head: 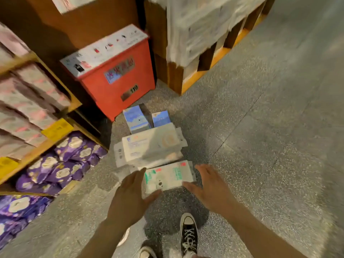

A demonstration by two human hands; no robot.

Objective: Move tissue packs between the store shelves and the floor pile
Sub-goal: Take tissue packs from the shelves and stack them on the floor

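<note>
**Both hands spread either side of the nearest pack in the floor pile**

The green-printed tissue pack [168,176] lies flat on the floor [260,146], the nearest piece of the pile to the person. The left hand [130,190] reaches down along the pack's left edge, palm down, fingers straight and loosely spread, the thumb lying across its near left corner. The right hand [206,187] mirrors it off the right edge, fingers splayed, thumb pointing in at the near right corner. Neither hand curls round the pack. Both forearms run out of frame at the bottom.

Whether thumbs or fingertips actually touch the wrapper cannot be told; the picture is motion-blurred and the print on the pack is unreadable.

Just beyond the pack, and overlapping its far edge, sits a stack of white packs [150,146]. Beyond that stand two blue packs [136,118] side by side, against a red box [119,77]. Left of the pack runs a wooden shelf [55,142] with purple packs [61,164] on its lowest level and pink packs [28,101] above, cut off at the frame edge. Far beyond and to the right is a film-wrapped pallet load [204,25]. Nearer than the pack, a black laced shoe [189,233] stands on the floor.
</note>
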